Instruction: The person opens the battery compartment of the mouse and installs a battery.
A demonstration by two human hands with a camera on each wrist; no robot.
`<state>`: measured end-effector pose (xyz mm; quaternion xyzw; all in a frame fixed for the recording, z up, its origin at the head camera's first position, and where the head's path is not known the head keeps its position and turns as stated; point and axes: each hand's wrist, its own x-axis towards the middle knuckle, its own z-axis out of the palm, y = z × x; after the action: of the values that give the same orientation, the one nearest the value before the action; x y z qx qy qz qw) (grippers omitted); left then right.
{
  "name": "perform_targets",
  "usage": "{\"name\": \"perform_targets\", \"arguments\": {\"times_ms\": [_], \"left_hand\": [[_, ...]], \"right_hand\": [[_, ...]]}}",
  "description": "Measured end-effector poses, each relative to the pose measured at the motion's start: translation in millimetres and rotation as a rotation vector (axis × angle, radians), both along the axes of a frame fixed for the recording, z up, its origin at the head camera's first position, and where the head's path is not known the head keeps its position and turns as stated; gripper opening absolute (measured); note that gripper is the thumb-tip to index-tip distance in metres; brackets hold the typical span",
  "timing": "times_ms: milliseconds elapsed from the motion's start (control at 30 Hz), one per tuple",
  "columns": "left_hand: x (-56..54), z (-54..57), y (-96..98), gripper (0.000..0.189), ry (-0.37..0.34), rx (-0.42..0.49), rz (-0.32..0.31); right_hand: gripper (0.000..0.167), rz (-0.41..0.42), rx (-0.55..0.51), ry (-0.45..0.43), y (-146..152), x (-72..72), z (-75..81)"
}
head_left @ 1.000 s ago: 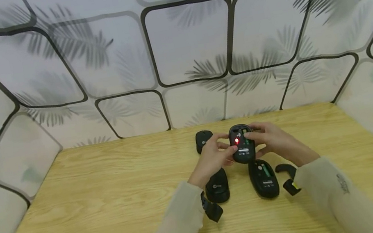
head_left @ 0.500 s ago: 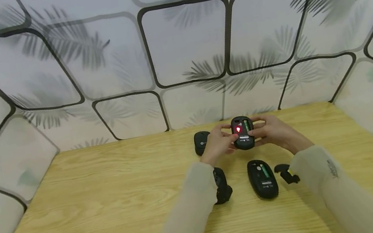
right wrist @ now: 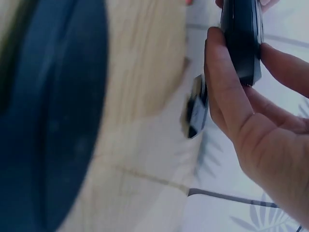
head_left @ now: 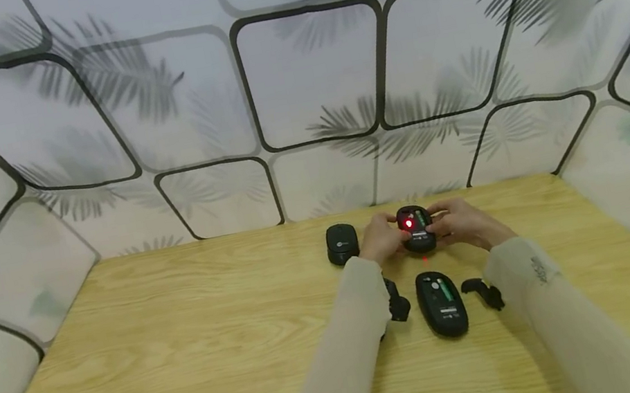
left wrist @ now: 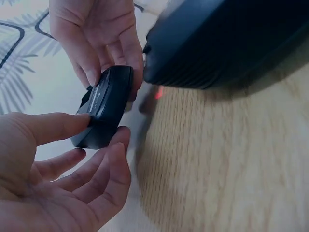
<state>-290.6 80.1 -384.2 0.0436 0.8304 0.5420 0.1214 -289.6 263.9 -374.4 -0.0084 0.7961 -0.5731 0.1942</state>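
Both hands hold a black computer mouse [head_left: 422, 241] near the table's far edge, its underside facing me. A red light glows on it, and green shows in its open battery slot. My left hand [head_left: 382, 239] pinches the left edge, thumb on the underside and fingers beneath, as the left wrist view shows. My right hand [head_left: 462, 224] grips the right edge between thumb and fingers. Closer to me lies a second black mouse [head_left: 443, 307], underside up, a green battery in its slot. Left of the hands, another black mouse [head_left: 342, 244] sits upright.
Black wrist cameras [head_left: 397, 301] hang by the sleeves. A small red light spot falls on the wooden table [head_left: 192, 359] below the held mouse. A patterned wall [head_left: 309, 78] rises behind. In the right wrist view, a small dark piece with a pale face [right wrist: 197, 111] is blurred.
Both hands have moved away from me and right with the mouse, off the one lying below. The back-left mouse is now uncovered; my left sleeve hides another mouse seen earlier.
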Motion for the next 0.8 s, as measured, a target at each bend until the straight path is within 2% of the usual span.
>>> {"name": "perform_targets", "arguments": {"times_ms": [167,333,567,800], "left_hand": [[-1.7,-0.1,1.7,0.046,-0.047,-0.005,-0.018],[0.5,-0.1,5.6,0.048,-0.097,0.03,0.001],[-1.1,0.2,14.0,0.049,-0.064,-0.053,0.022],[-0.6,1.0,14.7,0.046,-0.028,-0.149,0.026]], "right_hand": [[0.057,-0.004,0.056,-0.054,0.0,-6.0,-1.4],[0.054,0.004,0.161,-0.035,-2.3,-5.1,3.1],[0.051,-0.008,0.223,-0.025,-4.5,-5.2,8.1],[0.053,-0.021,0.196,-0.074,-4.1,-5.2,7.2]]}}
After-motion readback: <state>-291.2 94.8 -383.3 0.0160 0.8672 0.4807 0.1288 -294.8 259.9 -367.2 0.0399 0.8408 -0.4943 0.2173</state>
